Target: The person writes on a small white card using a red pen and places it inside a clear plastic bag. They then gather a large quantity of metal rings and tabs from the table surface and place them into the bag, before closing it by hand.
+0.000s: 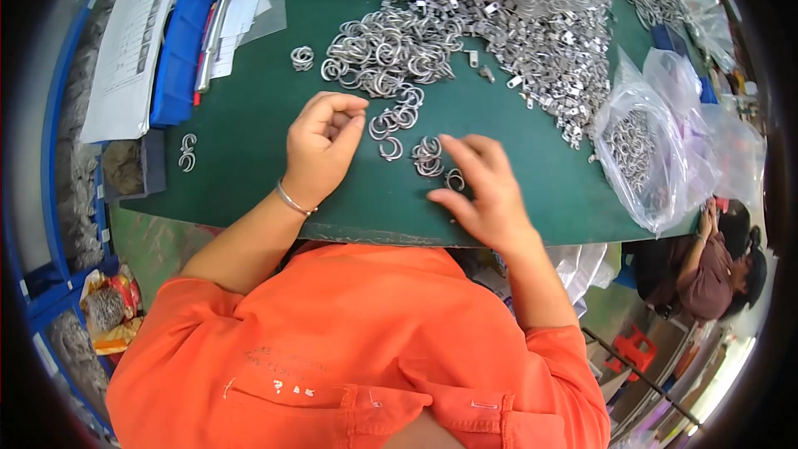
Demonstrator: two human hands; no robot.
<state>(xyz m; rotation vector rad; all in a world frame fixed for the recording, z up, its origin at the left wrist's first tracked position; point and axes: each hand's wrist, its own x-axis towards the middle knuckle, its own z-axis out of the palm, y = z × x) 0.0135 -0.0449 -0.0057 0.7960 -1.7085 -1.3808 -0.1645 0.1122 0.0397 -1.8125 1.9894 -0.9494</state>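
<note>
We see our left hand loosely curled and holding nothing visible, our right hand spread flat on small metal rings on the green tabletop, which look stiff, light, slippery and best pinched by the rim

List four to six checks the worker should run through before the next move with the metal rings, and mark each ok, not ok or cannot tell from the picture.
1. Right hand rests on the small cluster of rings: ok.
2. Left hand has a ring in its curled fingers: cannot tell.
3. Loose open ring lies apart between the hands, within reach: ok.
4. Big ring pile sits on the green table, unobstructed: ok.
5. Clear bag of rings lies fully on the table: not ok, it hangs over the right edge.
</note>
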